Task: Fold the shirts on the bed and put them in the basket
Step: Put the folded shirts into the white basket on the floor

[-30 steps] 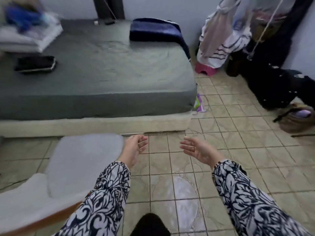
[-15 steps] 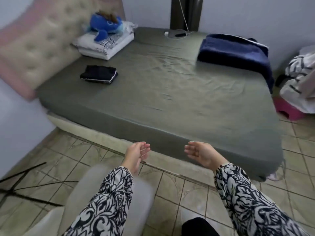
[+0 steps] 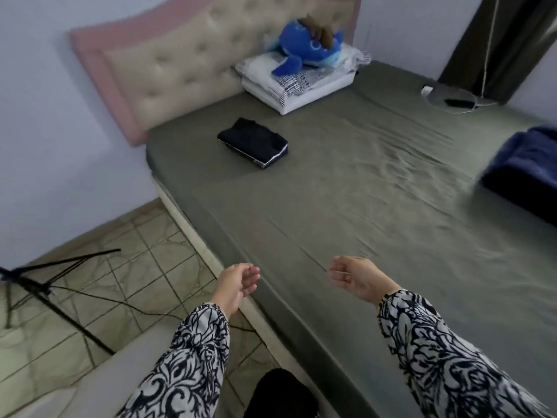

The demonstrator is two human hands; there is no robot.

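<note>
A folded stack of dark shirts (image 3: pixel 254 142) lies on the grey-green bed (image 3: pixel 346 212), toward the headboard end. My left hand (image 3: pixel 236 283) hovers over the bed's near edge, fingers loosely curled, holding nothing. My right hand (image 3: pixel 354 276) hangs above the sheet a little to the right, palm turned inward, also empty. Both hands are well short of the stack. No basket is in view.
White pillows (image 3: pixel 298 82) with a blue plush toy (image 3: pixel 307 46) lie by the tufted headboard (image 3: pixel 180 64). A dark blue blanket (image 3: pixel 524 173) is at the right edge. A black tripod (image 3: pixel 45 285) with cables stands on the tiled floor left. A pale seat (image 3: pixel 99 378) is at bottom left.
The view has swung left and closer to the bed, bringing the headboard and folded stack nearer. Both empty hands now hang over the bed's edge instead of the floor.
</note>
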